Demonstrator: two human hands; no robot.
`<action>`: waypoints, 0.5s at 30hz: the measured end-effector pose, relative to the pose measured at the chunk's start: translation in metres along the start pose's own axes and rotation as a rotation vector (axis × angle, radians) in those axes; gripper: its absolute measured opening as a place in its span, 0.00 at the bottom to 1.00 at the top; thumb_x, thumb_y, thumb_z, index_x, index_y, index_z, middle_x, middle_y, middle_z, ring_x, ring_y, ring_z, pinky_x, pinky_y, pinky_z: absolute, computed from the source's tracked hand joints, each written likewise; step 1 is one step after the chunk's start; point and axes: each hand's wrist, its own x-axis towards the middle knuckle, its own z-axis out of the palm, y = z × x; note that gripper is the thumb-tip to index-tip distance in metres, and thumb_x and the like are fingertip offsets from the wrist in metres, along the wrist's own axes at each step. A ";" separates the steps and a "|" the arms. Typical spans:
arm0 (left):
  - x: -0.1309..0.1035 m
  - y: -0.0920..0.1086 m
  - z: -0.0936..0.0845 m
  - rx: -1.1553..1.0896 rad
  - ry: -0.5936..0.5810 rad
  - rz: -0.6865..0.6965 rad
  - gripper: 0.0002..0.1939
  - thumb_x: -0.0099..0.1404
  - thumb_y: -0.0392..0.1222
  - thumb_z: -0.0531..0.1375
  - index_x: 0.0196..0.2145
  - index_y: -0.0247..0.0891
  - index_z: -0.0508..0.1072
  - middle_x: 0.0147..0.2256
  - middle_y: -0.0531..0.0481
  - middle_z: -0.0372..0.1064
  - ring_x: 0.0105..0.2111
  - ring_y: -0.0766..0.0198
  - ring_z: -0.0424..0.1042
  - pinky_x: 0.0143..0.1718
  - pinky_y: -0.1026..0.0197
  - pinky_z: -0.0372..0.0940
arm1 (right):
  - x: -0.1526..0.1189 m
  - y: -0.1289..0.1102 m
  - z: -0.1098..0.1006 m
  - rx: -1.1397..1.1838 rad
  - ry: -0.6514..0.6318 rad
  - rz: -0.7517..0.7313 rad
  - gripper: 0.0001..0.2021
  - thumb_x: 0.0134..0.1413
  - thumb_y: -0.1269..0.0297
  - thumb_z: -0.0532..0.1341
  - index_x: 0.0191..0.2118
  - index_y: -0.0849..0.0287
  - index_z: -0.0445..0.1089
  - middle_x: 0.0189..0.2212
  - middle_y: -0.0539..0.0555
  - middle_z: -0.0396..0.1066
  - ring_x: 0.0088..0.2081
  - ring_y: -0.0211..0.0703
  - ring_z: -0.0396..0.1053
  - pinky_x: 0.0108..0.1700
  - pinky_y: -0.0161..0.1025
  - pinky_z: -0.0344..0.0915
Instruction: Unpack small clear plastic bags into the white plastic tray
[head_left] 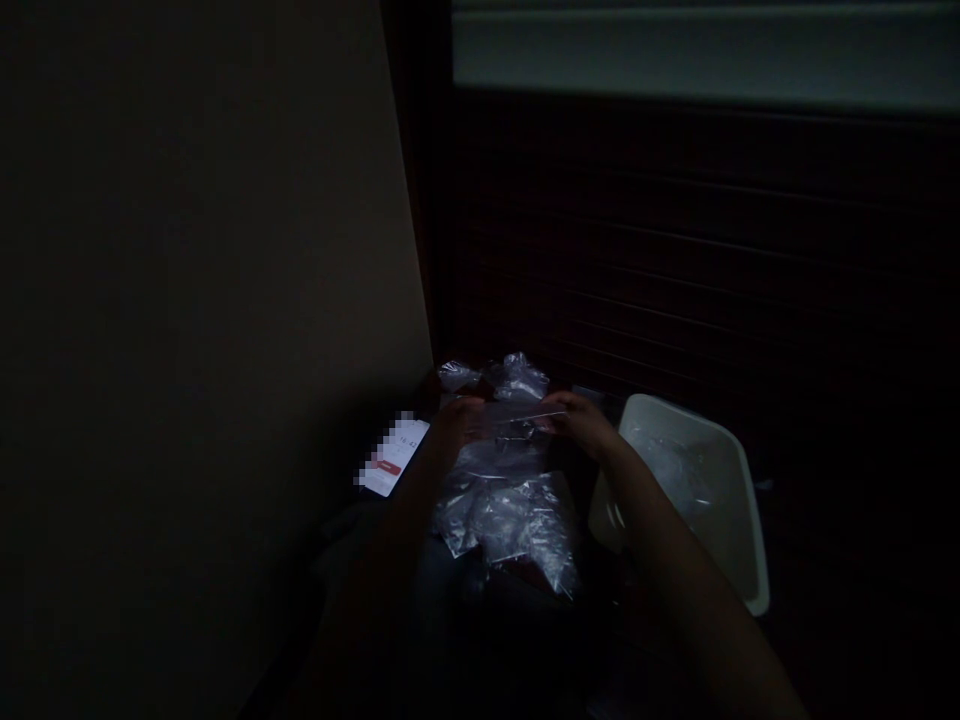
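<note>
Between my two hands a clear plastic bag [510, 412] is stretched sideways, its upper edge roughly level. My left hand [459, 425] grips the bag's left side, and my right hand [574, 415] pinches its right side. Below it lies a pile of crinkled clear plastic bags [506, 520], shiny in the dim light. Behind my hands are more crumpled clear bags [519, 378]. The room is very dark, so the fingertips and whatever the bags contain are hard to make out.
A white plastic bin [750, 500] with clear plastic inside stands on the right. A lit phone [394, 460] lies left of my left arm. A pale wall [210, 250] rises on the left, and dark slatted panelling [675, 240] is behind.
</note>
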 end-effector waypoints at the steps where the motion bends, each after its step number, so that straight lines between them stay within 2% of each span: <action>1: 0.001 0.001 0.000 -0.017 -0.005 -0.015 0.12 0.52 0.41 0.60 0.35 0.36 0.71 0.33 0.48 0.71 0.28 0.64 0.71 0.27 0.62 0.67 | 0.000 -0.001 0.001 0.003 0.003 0.004 0.08 0.32 0.66 0.67 0.25 0.59 0.69 0.21 0.48 0.71 0.25 0.36 0.69 0.31 0.34 0.67; 6: 0.001 0.004 0.000 -0.098 -0.047 -0.067 0.09 0.54 0.39 0.57 0.34 0.37 0.71 0.34 0.46 0.72 0.27 0.62 0.72 0.29 0.58 0.68 | 0.000 -0.003 0.002 0.037 0.030 0.031 0.04 0.35 0.69 0.63 0.24 0.58 0.70 0.21 0.49 0.71 0.26 0.37 0.69 0.32 0.35 0.66; 11: 0.000 0.007 0.004 -0.025 0.014 -0.037 0.14 0.58 0.47 0.54 0.33 0.34 0.72 0.36 0.42 0.71 0.30 0.57 0.72 0.27 0.55 0.68 | 0.003 -0.002 0.000 0.065 0.040 0.082 0.05 0.39 0.71 0.58 0.26 0.58 0.71 0.23 0.51 0.72 0.27 0.38 0.69 0.34 0.37 0.67; 15: 0.005 -0.001 0.002 0.057 0.040 -0.020 0.13 0.51 0.44 0.62 0.34 0.36 0.71 0.37 0.45 0.70 0.33 0.60 0.70 0.29 0.59 0.68 | 0.006 -0.002 -0.001 0.076 0.044 0.079 0.07 0.41 0.69 0.56 0.28 0.59 0.71 0.26 0.51 0.71 0.28 0.38 0.68 0.33 0.36 0.67</action>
